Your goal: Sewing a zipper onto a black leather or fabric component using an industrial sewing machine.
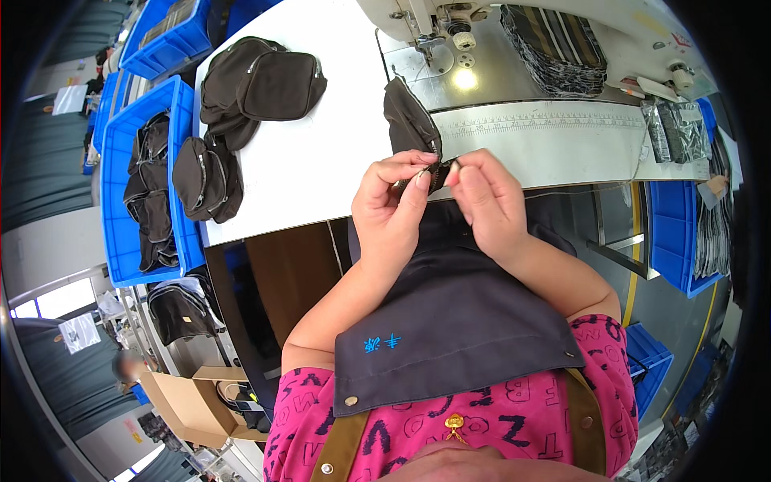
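Observation:
Between my hands, at the table's front edge, is a dark brown fabric pouch (408, 120) with a metal zipper along its side. My left hand (389, 197) pinches the pouch's near end beside the zipper, thumb against fingers. Close by on the right, my right hand (487, 193) has its thumb and fingers pressed together at the zipper's end. The fingertips hide the small part there, so I cannot make out whether it is a slider or the tape. The pouch's far end points toward the sewing machine (426, 32).
Sewn brown pouches (277, 84) are piled on the white table (321, 173) at left. Next to it a blue crate (112, 185) holds more. Stacked striped fabric pieces (554, 48) lie by the machine. Another blue crate (673, 233) stands at right, a cardboard box (185, 410) at lower left.

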Demonstrator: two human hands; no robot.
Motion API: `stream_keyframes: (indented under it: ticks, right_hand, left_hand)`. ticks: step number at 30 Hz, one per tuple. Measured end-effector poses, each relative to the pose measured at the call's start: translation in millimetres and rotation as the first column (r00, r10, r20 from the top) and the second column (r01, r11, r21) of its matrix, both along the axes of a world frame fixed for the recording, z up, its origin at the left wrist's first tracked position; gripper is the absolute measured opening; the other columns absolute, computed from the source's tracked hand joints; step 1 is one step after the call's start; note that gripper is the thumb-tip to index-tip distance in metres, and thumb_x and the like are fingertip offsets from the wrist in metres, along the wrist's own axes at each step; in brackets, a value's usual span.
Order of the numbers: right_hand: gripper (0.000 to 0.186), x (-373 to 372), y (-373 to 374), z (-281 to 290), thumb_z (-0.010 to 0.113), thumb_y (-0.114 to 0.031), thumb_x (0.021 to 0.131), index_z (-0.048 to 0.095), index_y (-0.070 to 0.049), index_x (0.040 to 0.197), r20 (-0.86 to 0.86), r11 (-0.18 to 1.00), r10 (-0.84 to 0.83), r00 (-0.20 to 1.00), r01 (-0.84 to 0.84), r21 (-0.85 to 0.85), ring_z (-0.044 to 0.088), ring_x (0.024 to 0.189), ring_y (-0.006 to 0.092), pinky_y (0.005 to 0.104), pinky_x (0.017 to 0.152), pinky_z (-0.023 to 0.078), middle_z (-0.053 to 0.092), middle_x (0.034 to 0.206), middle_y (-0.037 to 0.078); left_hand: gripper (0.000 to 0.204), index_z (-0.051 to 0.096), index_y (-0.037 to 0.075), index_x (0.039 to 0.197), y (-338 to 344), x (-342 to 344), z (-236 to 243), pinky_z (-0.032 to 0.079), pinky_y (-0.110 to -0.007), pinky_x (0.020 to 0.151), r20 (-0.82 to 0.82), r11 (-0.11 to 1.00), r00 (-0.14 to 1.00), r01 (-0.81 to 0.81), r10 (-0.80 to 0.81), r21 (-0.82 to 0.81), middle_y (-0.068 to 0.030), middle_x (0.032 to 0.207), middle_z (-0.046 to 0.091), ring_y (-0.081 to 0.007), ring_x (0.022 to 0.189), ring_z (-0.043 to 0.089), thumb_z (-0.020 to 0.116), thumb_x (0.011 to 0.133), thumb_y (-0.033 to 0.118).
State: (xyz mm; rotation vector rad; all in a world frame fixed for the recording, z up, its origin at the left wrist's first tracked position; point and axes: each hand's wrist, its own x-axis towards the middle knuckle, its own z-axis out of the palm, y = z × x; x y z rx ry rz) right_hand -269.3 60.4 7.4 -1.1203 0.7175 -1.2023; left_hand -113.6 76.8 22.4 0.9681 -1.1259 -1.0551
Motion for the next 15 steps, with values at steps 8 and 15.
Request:
stream_keyframes:
  ticks: [8,15]
  right_hand:
    - [0.02,0,-17,5,0.077,-0.01,0.09,0.065,-0.002,0.105,-0.327,0.96,-0.22,0.919,0.145,-0.24,0.057,0.064,0.0085,0.0273,0.057,0.046,0.063,0.073,0.004]
    - [0.015,-9,-27,9,0.073,-0.009,0.093,0.062,0.0,0.092,-0.384,0.936,-0.251,0.889,0.121,-0.331,0.061,0.065,0.0136,0.0269,0.06,0.047,0.065,0.075,0.007]
  left_hand:
    - [0.009,0.058,0.002,0.106,-1,0,2,0.052,-0.029,0.093,-0.003,0.999,1.0,0.007,-0.007,-0.04,-0.0158,0.118,0.066,-0.0174,0.11,0.063,0.061,0.099,-0.003]
    - [0.008,0.047,0.004,0.111,-3,11,12,0.053,-0.031,0.091,0.084,0.997,0.996,0.025,-0.019,-0.079,-0.0216,0.122,0.065,-0.0161,0.105,0.063,0.052,0.106,0.007]
